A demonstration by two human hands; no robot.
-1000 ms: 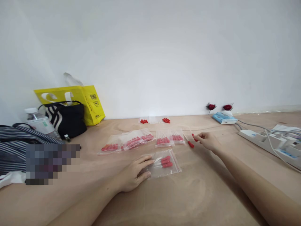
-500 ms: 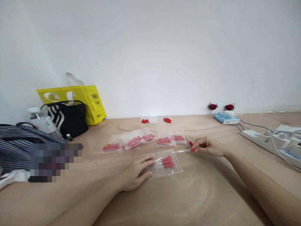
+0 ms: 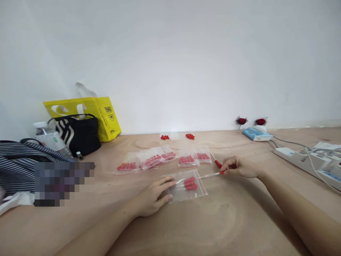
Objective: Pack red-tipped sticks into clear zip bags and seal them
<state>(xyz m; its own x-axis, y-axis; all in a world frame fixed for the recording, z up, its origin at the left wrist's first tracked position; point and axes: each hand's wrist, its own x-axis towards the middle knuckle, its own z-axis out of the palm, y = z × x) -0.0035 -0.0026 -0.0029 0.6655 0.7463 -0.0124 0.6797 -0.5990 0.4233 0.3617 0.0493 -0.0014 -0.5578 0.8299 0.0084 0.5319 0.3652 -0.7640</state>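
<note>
Our left hand (image 3: 153,197), in the head view, lies palm down with its fingers a little spread, thumb apart, resting on the left edge of a clear zip bag (image 3: 181,196). Our right hand (image 3: 242,167) has thumb and fingertips drawn together, pinching a red-tipped stick (image 3: 213,174) close to its red end. The stick's pale shaft points left to the bag's right-hand edge; we cannot tell whether the end is inside. We see more red-tipped sticks (image 3: 190,184) in that bag, their red ends towards the right.

Just beyond our right fingertips a loose stick (image 3: 217,164) lies on the worktop (image 3: 213,227), red end nearest us. Behind the zip bag we have overlapping filled bags (image 3: 150,155) on the left and a filled pair (image 3: 189,152) on the right. Close to the wall (image 3: 186,64) sit two small red clusters (image 3: 190,136).

Over on the left we see a yellow bag (image 3: 113,122), a black bag (image 3: 85,138), a bottle (image 3: 53,139) and striped cloth (image 3: 18,160). To the right are two dark red flowers (image 3: 260,121), a blue tissue pack (image 3: 255,134) and a power strip (image 3: 287,155) crowded with plugs.
</note>
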